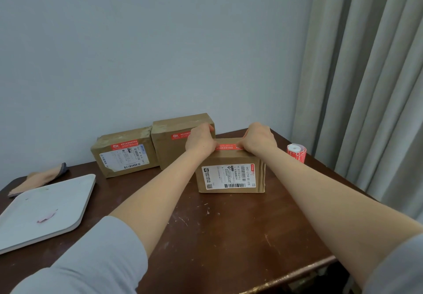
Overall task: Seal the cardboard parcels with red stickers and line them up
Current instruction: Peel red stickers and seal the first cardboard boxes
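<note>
Left hand (199, 142) and right hand (259, 140) sit apart, fingertips pressing the ends of a red sticker (228, 147) across the near parcel (231, 174), likely smoothing it over the seam. Two stickered parcels (125, 154) (176, 143) stand touching behind-left by the wall, apparently the started row; sticker roll (296, 152) waits right.

both hands (200, 141) (261, 139) on red sticker (227, 147) atop nearest parcel (231, 174)

Dark brown worktop (229, 236), scratched. White tray (75, 193) at left w/ pink scrap (47, 217) on it. Folded cloth (43, 177) behind tray. Grey curtain (370, 76) at right.
</note>
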### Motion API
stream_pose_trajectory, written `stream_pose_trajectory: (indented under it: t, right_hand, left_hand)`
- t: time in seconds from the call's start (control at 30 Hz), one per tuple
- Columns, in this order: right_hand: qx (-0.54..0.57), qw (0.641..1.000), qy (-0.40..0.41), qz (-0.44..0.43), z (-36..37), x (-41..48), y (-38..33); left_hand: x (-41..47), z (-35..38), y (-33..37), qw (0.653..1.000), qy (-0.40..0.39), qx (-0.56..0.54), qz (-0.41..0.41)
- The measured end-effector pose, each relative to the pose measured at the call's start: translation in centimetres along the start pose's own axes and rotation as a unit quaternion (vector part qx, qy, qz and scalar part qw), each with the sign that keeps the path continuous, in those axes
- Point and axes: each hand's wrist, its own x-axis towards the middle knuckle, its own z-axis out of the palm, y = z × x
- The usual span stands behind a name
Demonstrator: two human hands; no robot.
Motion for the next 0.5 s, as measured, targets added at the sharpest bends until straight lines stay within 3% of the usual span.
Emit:
stream_pose_trajectory:
  t: [0.5]
  right_hand:
    - [-0.064, 0.998, -0.004, -0.021, -0.18, -0.48, -0.48]
  left_hand:
    - [-0.19, -0.05, 0.52, 0.999, -0.017, 0.036, -0.019]
